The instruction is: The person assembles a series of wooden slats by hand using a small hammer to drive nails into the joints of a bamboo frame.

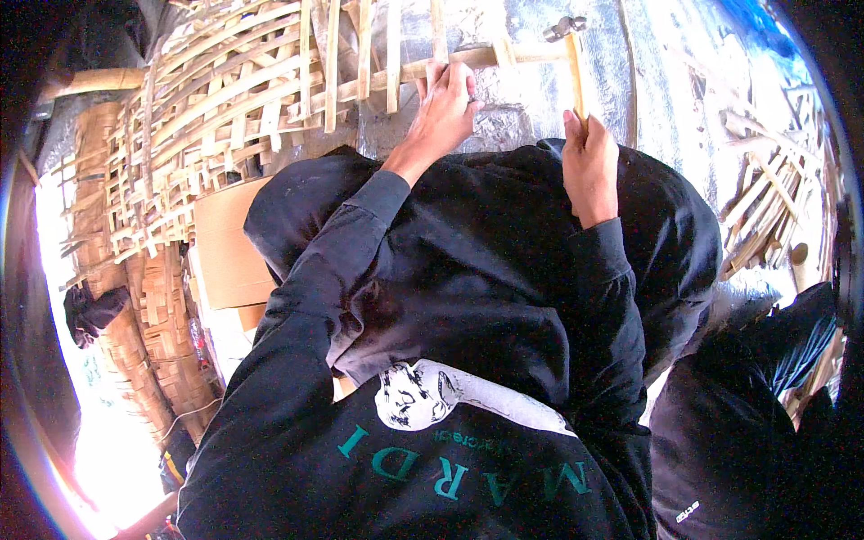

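Note:
My right hand (pixel 591 166) is wrapped round the pale wooden handle of a hammer (pixel 577 79), whose dark metal head points away from me. The hammer is raised near the right end of a long bamboo strip (pixel 531 56). My left hand (pixel 443 112) is closed at that strip, fingers bent over it. A small dark bit shows by its fingertips, too small to name. The strip runs along the near edge of a woven bamboo lattice (pixel 229 85), with several upright strips crossing it. My left hand hides part of the strip.
A cardboard piece (pixel 232 243) stands by my left knee. Rolled woven bamboo mats (pixel 166 333) lie at the left. Several loose bamboo sticks (pixel 765 202) are piled at the right. A dark-clothed person (pixel 729 441) sits close at my lower right. Silvery sheeting (pixel 607 81) covers the ground ahead.

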The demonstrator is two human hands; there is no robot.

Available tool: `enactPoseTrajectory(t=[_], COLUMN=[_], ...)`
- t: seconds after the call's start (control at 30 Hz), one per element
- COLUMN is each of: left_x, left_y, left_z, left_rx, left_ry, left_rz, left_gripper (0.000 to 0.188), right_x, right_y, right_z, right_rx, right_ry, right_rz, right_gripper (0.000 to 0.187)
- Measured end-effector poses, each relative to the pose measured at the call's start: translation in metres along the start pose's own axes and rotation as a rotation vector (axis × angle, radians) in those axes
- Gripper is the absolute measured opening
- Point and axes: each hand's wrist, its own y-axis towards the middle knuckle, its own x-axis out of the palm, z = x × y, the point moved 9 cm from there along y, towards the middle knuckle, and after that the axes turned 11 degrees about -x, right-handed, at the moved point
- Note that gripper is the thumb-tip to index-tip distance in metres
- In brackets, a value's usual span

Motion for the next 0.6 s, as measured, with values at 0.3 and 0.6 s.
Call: enactPoseTrajectory(t=[0.3,0.6], left_x=[-0.003,-0.004], left_y=[0.001,0.010], left_z=[-0.001,0.004], left_rx=[0.022,0.097], left_ry=[-0.076,-0.026], left_rz=[0.031,-0.023], left_gripper=[0.046,0.046], right_x=[0.000,0.004], right_y=[0.000,-0.001], right_z=[-0.004,-0.002], right_rx=[0.008,0.002], right_ry=[-0.007,-0.007], right_rz=[-0.022,-0.024], right_gripper=[0.041,0.041])
